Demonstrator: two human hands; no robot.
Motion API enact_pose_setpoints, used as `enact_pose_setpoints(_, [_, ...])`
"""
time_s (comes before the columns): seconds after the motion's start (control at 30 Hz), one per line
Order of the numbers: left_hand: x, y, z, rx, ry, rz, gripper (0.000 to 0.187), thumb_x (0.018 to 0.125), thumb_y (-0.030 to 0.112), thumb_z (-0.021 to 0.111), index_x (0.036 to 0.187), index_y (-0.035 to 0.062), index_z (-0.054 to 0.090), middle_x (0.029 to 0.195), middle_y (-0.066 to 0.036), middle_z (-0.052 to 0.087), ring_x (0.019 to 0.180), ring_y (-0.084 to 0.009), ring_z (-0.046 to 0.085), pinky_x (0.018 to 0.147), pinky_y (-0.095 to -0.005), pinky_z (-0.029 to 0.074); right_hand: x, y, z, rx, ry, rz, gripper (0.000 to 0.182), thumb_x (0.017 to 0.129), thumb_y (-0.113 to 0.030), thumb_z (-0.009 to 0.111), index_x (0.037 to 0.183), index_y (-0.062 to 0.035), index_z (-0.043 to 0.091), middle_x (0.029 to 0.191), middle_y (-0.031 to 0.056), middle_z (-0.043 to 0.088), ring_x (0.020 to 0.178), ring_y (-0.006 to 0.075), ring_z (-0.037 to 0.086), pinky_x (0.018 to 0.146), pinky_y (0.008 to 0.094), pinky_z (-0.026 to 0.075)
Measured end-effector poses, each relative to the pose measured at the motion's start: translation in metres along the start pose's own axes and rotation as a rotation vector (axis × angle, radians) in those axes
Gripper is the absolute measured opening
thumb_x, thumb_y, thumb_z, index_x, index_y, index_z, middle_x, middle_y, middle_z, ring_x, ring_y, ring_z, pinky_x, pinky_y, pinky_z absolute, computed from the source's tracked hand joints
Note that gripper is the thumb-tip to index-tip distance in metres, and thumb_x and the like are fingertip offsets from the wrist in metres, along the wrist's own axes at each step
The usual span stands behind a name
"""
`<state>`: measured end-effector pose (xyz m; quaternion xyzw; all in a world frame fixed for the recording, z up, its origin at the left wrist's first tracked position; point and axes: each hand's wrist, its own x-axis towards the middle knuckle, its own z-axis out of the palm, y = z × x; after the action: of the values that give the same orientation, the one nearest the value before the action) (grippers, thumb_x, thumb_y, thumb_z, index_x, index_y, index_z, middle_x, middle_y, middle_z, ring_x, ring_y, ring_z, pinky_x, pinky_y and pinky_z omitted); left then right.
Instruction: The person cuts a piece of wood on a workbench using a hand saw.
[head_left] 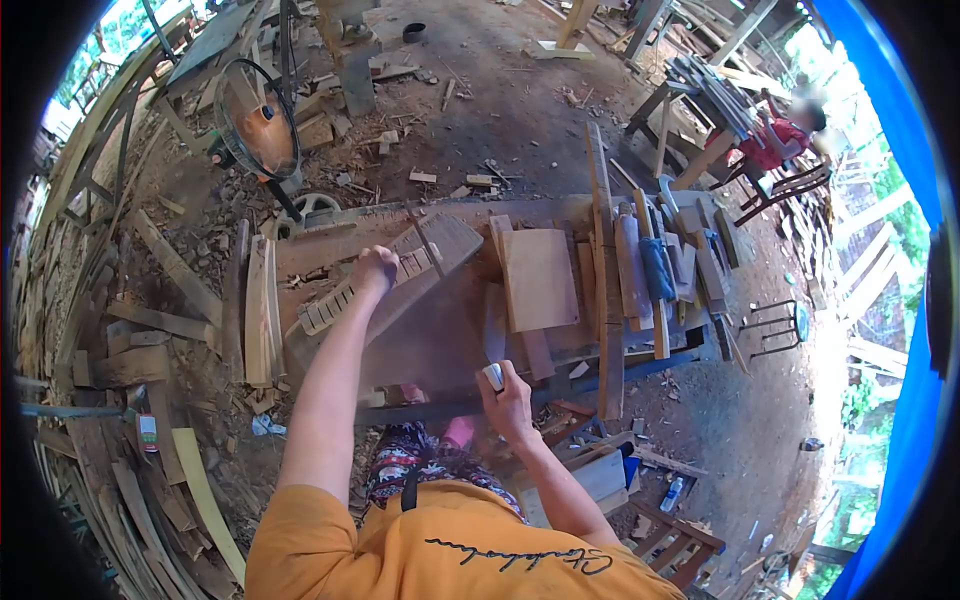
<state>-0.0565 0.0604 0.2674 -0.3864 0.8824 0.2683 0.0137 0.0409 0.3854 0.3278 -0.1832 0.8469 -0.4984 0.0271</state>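
Observation:
My left hand (378,270) is closed over a pale wooden strip (330,308) with a row of dark notches or marks along it. That strip lies slantwise on a wider grey-brown board (450,243) on the workbench (420,350). A thin dark blade-like strip (425,240) crosses the board just beyond my left hand. At the bench's near edge, my right hand (508,400) is wrapped round a small white-and-grey object (493,377), whose kind I cannot tell. A bluish narrow strip (495,320) shows just beyond it.
A flat wooden panel (541,280), a long upright plank (606,300) and a blue cloth (656,268) among stacked pieces lie on the right of the bench. A round fan (258,120) stands at the far left. Beyond, a person in red (775,142) sits at the right.

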Motion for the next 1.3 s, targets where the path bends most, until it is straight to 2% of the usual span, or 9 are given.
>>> enact_pose_setpoints(0.07, [-0.023, -0.004, -0.018, 0.061, -0.14, 0.137, 0.045, 0.083, 0.032, 0.074, 0.121, 0.0094, 0.064, 0.133, -0.016, 0.055, 0.129, -0.0368, 0.048, 0.107, -0.0478, 0.041, -0.004, 0.012, 0.005, -0.033, -0.038, 0.018, 0.024, 0.091, -0.019, 0.07, 0.091, -0.0025, 0.053, 0.076, 0.0229, 0.062, 0.073, 0.045, 0.062, 0.06, 0.045, 0.049])
enact_pose_setpoints(0.2, [-0.041, 0.012, -0.034, 0.347, -0.224, 0.215, 0.055, 0.081, 0.031, 0.078, 0.124, 0.0012, 0.062, 0.137, -0.019, 0.05, 0.134, -0.0356, 0.042, 0.11, -0.0492, 0.038, 0.0, 0.022, 0.021, -0.059, -0.069, 0.01, 0.025, 0.091, -0.02, 0.069, 0.092, -0.0036, 0.051, 0.077, 0.0228, 0.062, 0.073, 0.0451, 0.062, 0.061, 0.0478, 0.049])
enact_pose_setpoints(0.3, [-0.035, 0.007, -0.013, 0.45, -0.196, 0.238, 0.052, 0.081, 0.03, 0.078, 0.121, 0.0004, 0.064, 0.137, -0.019, 0.05, 0.133, -0.0372, 0.043, 0.109, -0.0484, 0.039, 0.012, 0.014, 0.024, -0.067, -0.091, 0.005, 0.027, 0.091, -0.021, 0.07, 0.09, -0.0023, 0.05, 0.075, 0.0252, 0.061, 0.075, 0.0478, 0.061, 0.061, 0.0487, 0.048])
enact_pose_setpoints(0.47, [-0.039, 0.017, -0.004, 0.541, -0.219, 0.187, 0.032, 0.092, 0.01, 0.053, 0.117, -0.0057, 0.065, 0.135, -0.02, 0.051, 0.129, -0.0377, 0.046, 0.103, -0.0503, 0.043, 0.017, 0.019, 0.032, -0.071, -0.123, 0.012, 0.028, 0.091, -0.021, 0.069, 0.09, -0.0027, 0.048, 0.075, 0.0258, 0.06, 0.075, 0.0485, 0.06, 0.062, 0.0502, 0.047])
enact_pose_setpoints(0.57, [-0.037, 0.019, -0.002, 0.516, -0.264, 0.109, 0.042, 0.088, 0.021, 0.069, 0.119, -0.0064, 0.064, 0.138, -0.025, 0.048, 0.131, -0.0418, 0.045, 0.106, -0.0522, 0.042, 0.016, 0.021, 0.032, -0.079, -0.157, 0.012, 0.027, 0.092, -0.022, 0.067, 0.092, -0.0045, 0.048, 0.079, 0.0226, 0.062, 0.077, 0.0447, 0.062, 0.064, 0.051, 0.049])
enact_pose_setpoints(0.67, [-0.052, 0.035, -0.014, 0.442, -0.224, 0.015, 0.038, 0.094, 0.014, 0.053, 0.124, -0.007, 0.061, 0.141, -0.023, 0.047, 0.127, -0.0417, 0.049, 0.098, -0.054, 0.046, 0.012, 0.023, 0.03, -0.079, -0.159, -0.008, 0.027, 0.091, -0.021, 0.068, 0.092, -0.0043, 0.047, 0.079, 0.0222, 0.062, 0.077, 0.0448, 0.062, 0.064, 0.0508, 0.049])
enact_pose_setpoints(1.0, [-0.03, 0.021, 0.008, 0.653, -0.3, -0.005, 0.05, 0.093, 0.017, 0.051, 0.132, -0.0135, 0.049, 0.133, -0.029, 0.054, 0.117, -0.0434, 0.058, 0.086, -0.0611, 0.051, 0.004, 0.028, 0.027, -0.133, -0.202, 0.019, 0.024, 0.092, -0.019, 0.066, 0.094, -0.0044, 0.047, 0.083, 0.0226, 0.063, 0.078, 0.0446, 0.063, 0.066, 0.052, 0.05])
enact_pose_setpoints(1.17, [-0.028, 0.007, 0.014, 0.643, -0.216, 0.101, 0.045, 0.089, 0.018, 0.055, 0.121, -0.0124, 0.056, 0.122, -0.023, 0.061, 0.111, -0.0368, 0.062, 0.065, -0.0532, 0.057, 0.049, 0.015, 0.065, -0.066, -0.18, 0.012, 0.019, 0.092, -0.017, 0.062, 0.1, -0.0052, 0.049, 0.085, 0.0241, 0.062, 0.083, 0.0465, 0.062, 0.07, 0.0541, 0.049])
enact_pose_setpoints(1.3, [-0.041, 0.016, 0.005, 0.711, -0.204, 0.188, 0.043, 0.087, 0.018, 0.057, 0.117, -0.0121, 0.058, 0.12, -0.022, 0.062, 0.108, -0.0358, 0.062, 0.064, -0.0515, 0.057, 0.027, 0.017, 0.044, -0.033, -0.19, 0.014, 0.02, 0.094, -0.019, 0.061, 0.102, -0.0048, 0.05, 0.084, 0.0245, 0.061, 0.083, 0.0467, 0.061, 0.071, 0.0545, 0.048])
